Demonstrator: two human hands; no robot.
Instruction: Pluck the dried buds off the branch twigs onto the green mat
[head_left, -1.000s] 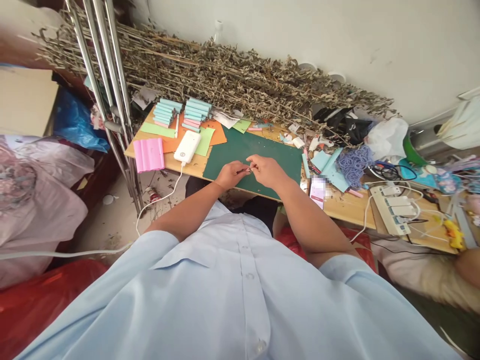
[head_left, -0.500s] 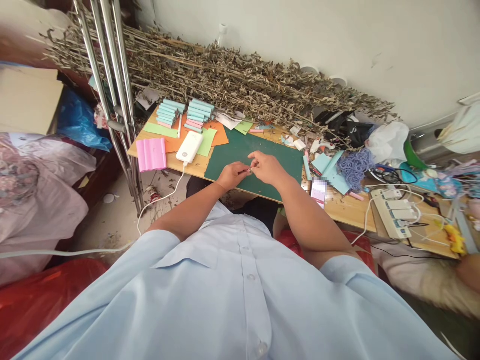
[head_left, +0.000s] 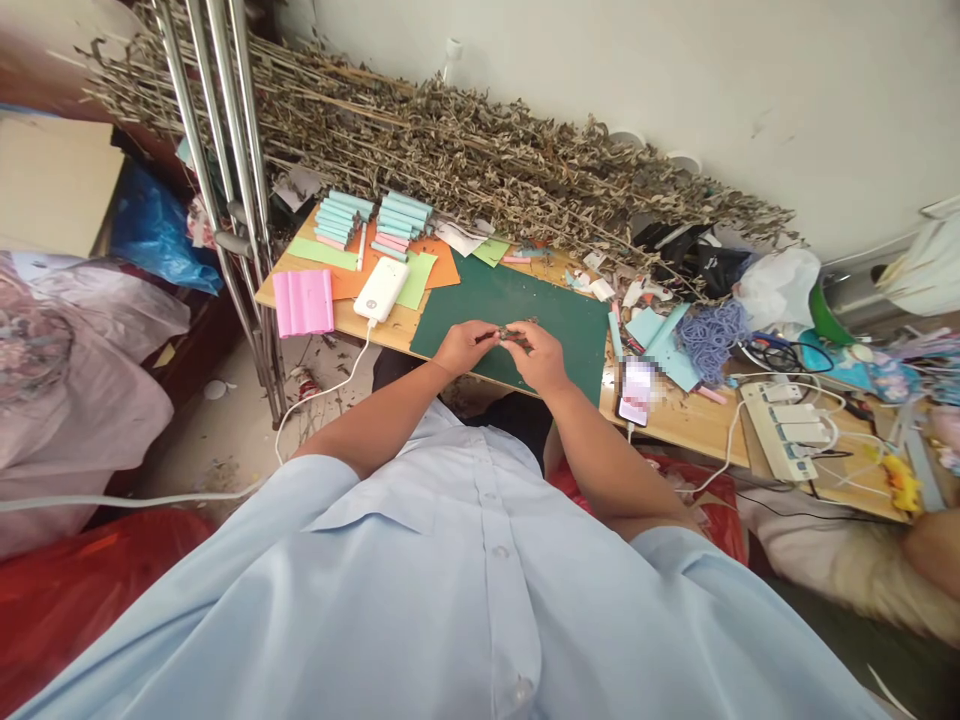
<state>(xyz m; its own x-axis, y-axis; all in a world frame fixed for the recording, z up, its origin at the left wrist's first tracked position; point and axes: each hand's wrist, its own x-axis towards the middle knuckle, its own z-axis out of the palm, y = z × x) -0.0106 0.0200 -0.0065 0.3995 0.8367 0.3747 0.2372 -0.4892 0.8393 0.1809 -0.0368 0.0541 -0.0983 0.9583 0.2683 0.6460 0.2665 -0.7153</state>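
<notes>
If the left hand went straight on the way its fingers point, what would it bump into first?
Most likely the right hand, just past the small piece at the left hand's fingertips; exact depth is unclear from this view.

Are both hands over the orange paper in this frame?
No, the left hand and right hand meet at a small, indistinct bit over the green mat, right of the orange paper.
</notes>
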